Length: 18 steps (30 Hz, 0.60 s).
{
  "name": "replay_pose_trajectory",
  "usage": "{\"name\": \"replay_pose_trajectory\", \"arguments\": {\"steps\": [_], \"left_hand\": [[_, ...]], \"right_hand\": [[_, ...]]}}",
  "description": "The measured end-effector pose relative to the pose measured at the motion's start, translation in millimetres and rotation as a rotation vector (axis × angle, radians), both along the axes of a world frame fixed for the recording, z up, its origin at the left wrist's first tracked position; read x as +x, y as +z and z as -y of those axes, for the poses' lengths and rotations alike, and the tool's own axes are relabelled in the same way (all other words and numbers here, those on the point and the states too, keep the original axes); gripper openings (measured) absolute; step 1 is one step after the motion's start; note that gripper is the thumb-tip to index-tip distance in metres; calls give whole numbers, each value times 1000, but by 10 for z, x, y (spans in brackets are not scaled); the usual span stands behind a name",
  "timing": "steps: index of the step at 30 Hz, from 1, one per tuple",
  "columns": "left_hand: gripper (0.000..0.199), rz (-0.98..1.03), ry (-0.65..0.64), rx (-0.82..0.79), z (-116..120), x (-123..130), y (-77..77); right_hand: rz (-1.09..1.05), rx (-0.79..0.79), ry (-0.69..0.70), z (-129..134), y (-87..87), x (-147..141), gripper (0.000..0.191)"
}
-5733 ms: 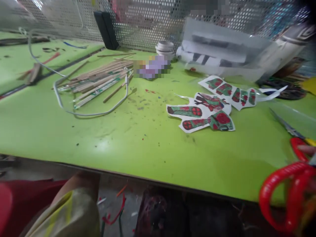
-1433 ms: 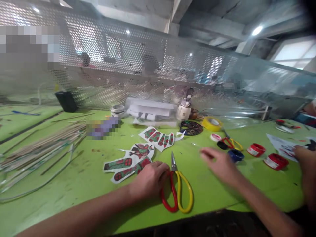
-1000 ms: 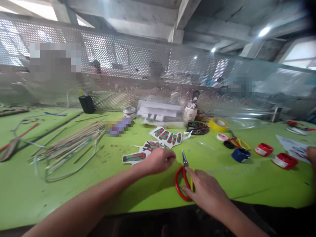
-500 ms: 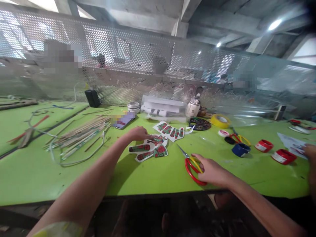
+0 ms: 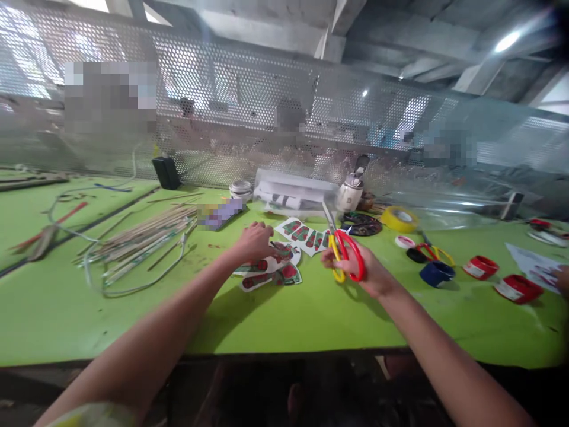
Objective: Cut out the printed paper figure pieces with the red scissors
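Observation:
My right hand (image 5: pixel 371 270) is closed on the handles of scissors (image 5: pixel 342 246) with one red and one yellow grip. Their blades point up and away, held a little above the green table. My left hand (image 5: pixel 254 242) bends its fingers down at the upper edge of a printed paper cutout (image 5: pixel 288 274) with red and green shapes. The fingertips look pinched on the paper, though the hand partly hides them. Just behind lies a second printed paper piece (image 5: pixel 303 236), with several red-green shapes in a row.
Bamboo sticks (image 5: pixel 146 234) and a white cable (image 5: pixel 89 279) lie left. Behind are a phone (image 5: pixel 224 214), a plastic-wrapped bundle (image 5: pixel 293 193) and a bottle (image 5: pixel 351 193). Rightward sit yellow tape (image 5: pixel 399 219), blue tape (image 5: pixel 437 274), red rolls (image 5: pixel 518 289), other scissors (image 5: pixel 438 252) and another person's hand (image 5: pixel 562 279).
My right hand has lifted the scissors off the table and turned them, so the blades now point upward. My left hand stays at the cutout, its fingers more bent.

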<state>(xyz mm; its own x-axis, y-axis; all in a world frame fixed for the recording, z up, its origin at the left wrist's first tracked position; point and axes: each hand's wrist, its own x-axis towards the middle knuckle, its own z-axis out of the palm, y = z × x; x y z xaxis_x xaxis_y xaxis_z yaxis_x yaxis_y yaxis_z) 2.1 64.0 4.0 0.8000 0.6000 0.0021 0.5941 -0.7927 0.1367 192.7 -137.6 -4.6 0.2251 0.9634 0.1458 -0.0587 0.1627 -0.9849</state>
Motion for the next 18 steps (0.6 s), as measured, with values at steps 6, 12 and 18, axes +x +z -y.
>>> {"name": "replay_pose_trajectory", "arguments": {"steps": [6, 12, 18], "left_hand": [[32, -51, -255, -73, 428, 4, 33], [41, -68, -252, -98, 448, 80, -153], [40, -63, -254, -201, 333, 105, -205]], "right_hand": [[-53, 126, -132, -640, 146, -9, 56], [-16, 53, -147, -639, -82, 27, 60], [27, 35, -114, -539, -96, 17, 56]]}}
